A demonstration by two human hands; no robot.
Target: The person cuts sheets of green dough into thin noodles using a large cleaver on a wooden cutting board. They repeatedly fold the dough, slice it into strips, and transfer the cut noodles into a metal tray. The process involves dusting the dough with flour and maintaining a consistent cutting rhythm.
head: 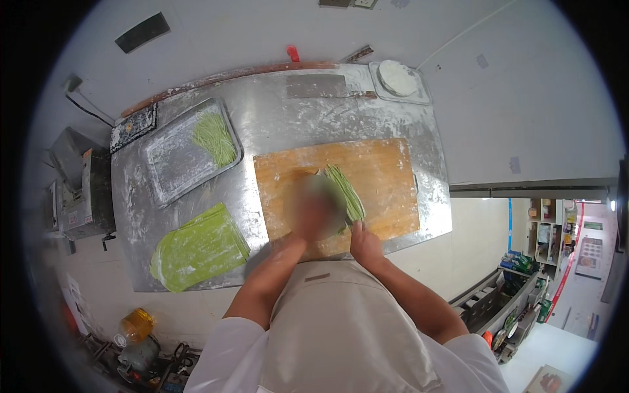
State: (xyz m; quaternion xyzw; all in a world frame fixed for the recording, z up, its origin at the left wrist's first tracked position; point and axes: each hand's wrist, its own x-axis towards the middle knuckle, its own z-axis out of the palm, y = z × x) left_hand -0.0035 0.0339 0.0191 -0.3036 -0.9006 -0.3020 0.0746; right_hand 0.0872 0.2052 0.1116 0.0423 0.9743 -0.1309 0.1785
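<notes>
On a wooden cutting board (388, 182) lies a bundle of cut green noodles (346, 194). My left hand (314, 216) is over the board, left of the noodles. A round blur covers most of this hand and whatever is under it, so its fingers cannot be made out. At the near end of the noodles, my right hand (366, 244) is closed around what appears to be a knife's handle. Only a dark sliver of the knife (349, 222) shows; the blur hides the rest.
A metal tray (169, 162) holds more green noodles (214, 139). Floured green dough sheets (199, 250) are stacked near the steel table's (255, 118) left front. At the back lie a broad blade (317, 86), a long rolling pin (221, 81) and a flour container (398, 78). A machine (86, 191) stands left.
</notes>
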